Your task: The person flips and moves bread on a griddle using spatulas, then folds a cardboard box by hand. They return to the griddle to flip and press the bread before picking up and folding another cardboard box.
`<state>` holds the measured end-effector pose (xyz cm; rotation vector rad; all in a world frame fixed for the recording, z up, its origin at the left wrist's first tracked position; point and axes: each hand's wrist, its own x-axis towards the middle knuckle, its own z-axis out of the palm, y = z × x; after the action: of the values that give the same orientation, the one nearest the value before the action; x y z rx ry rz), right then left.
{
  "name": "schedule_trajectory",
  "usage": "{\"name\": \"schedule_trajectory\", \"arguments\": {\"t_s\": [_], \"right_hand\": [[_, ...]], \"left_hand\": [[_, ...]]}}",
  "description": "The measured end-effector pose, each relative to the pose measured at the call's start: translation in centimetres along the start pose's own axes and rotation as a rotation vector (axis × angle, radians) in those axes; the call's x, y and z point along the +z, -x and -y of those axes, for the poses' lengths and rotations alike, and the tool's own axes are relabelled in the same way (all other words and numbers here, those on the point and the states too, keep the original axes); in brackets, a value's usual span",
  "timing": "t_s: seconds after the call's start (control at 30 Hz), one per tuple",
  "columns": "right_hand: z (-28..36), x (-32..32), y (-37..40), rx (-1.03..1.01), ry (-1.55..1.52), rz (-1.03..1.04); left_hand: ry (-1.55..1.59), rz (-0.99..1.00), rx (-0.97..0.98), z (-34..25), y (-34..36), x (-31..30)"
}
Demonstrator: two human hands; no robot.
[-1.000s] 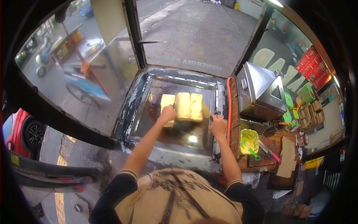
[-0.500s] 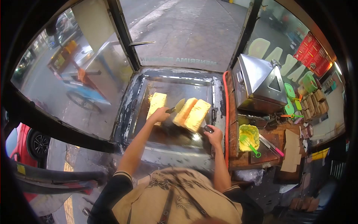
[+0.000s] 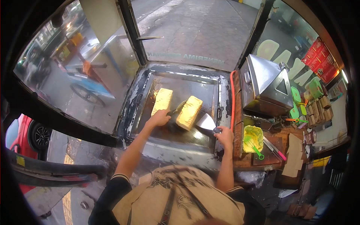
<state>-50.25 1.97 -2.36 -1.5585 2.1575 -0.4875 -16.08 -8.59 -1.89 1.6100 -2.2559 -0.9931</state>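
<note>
griddle (image 3: 187, 135): loaf (image 3: 189, 112) hides left hand's (image 3: 159, 118) spatula (image 3: 177, 109) tip

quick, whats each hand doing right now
Left hand: closed, holding the narrow spatula.
Right hand: closed, holding the wide spatula.

glossy greasy metal griddle (image 3: 180, 129), shiny steel spatula (image 3: 206, 121), matt yellow bread (image 3: 189, 112), stainless box (image 3: 267, 86)

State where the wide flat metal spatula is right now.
Head view: the wide flat metal spatula sits over the dark griddle, just right of the right-hand yellow rectangular block, held by the right hand.
</note>
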Motion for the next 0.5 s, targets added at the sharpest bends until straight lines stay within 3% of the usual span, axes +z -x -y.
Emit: {"name": "schedule_trajectory", "arguments": {"t_s": [0.07, 0.23, 0.5], "right_hand": [[0.1, 1.4, -0.7, -0.097, 0.085, -0.094], [7.4, 3.8, -2.5, -0.277, 0.240, -0.161], [11.7, 5.0, -4.7, -0.371, 0.349, -0.095]], "left_hand": [[-0.029, -0.023, 0.003, -1.1, 0.7, 0.9], [-0.035, -0.077, -0.087, -3.4, 2.3, 1.9], [0.017, -0.202, -0.149, 0.9, 3.0, -0.4]]}}
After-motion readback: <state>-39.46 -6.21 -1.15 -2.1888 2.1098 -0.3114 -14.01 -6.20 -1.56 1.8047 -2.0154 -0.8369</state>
